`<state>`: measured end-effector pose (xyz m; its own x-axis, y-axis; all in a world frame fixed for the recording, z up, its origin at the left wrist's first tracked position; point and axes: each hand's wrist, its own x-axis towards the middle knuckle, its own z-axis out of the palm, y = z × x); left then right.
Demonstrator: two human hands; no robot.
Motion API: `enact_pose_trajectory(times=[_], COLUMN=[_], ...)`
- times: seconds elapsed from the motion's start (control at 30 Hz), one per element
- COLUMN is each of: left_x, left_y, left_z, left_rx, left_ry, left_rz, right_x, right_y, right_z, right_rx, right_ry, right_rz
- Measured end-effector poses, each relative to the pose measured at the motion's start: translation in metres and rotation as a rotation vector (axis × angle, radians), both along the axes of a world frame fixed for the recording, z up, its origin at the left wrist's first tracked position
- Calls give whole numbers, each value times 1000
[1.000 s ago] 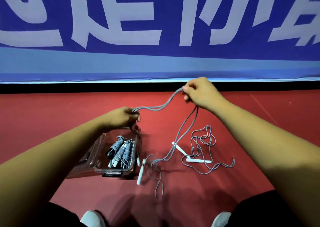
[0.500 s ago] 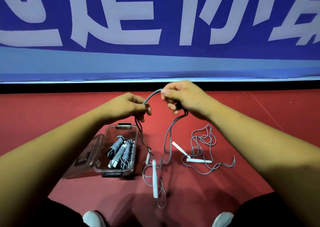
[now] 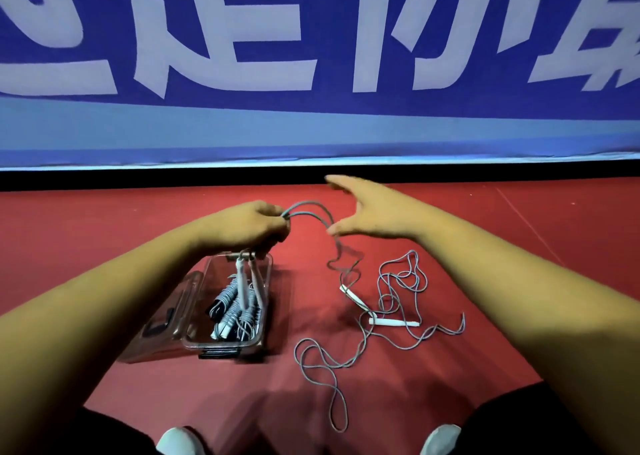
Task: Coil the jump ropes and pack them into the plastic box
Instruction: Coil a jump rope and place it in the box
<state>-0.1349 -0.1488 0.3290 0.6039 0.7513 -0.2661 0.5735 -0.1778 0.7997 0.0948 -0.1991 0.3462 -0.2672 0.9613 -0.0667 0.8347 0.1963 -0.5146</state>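
Jump rope [image 3: 309, 204]: grey, loops pinched in left hand [image 3: 256, 227] above plastic box [image 3: 267, 302], near left, handles [image 3: 241, 286] dangling over it for packing; tail trails onto red floor [image 3: 485, 232]. Right hand [image 3: 377, 212]: fingers spread, holding nothing, likely reaching for slack.

left hand [image 3: 254, 224] fisted, right hand [image 3: 372, 212] spread wide.

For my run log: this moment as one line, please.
left hand: grips grey rope, handles hang over plastic box | right hand: open | box: coiled ropes inside | floor: second rope loose
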Motion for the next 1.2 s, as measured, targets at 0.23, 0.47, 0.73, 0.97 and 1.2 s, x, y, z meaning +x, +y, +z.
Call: enact_pose_trajectory(times=[0.23, 0.47, 0.73, 0.97, 1.2], left_x=[3, -10, -26, -21, -3], left_y=[0, 15, 10, 0, -16], left_z=[11, 1, 5, 3, 15], left_rx=[120, 376, 26, -204, -231], left_ry=[75, 168, -95, -205, -157], left_rz=[-39, 81, -32, 73, -60], right_x=[-22, -15, 0, 30, 8], right_y=[0, 4, 12, 20, 0], right_z=[-6, 14, 13, 0, 4], right_rx=[-10, -51, 100, 109, -28], right_ry=[331, 858, 957, 641, 469], right_rz=[41, -151, -431, -592, -201])
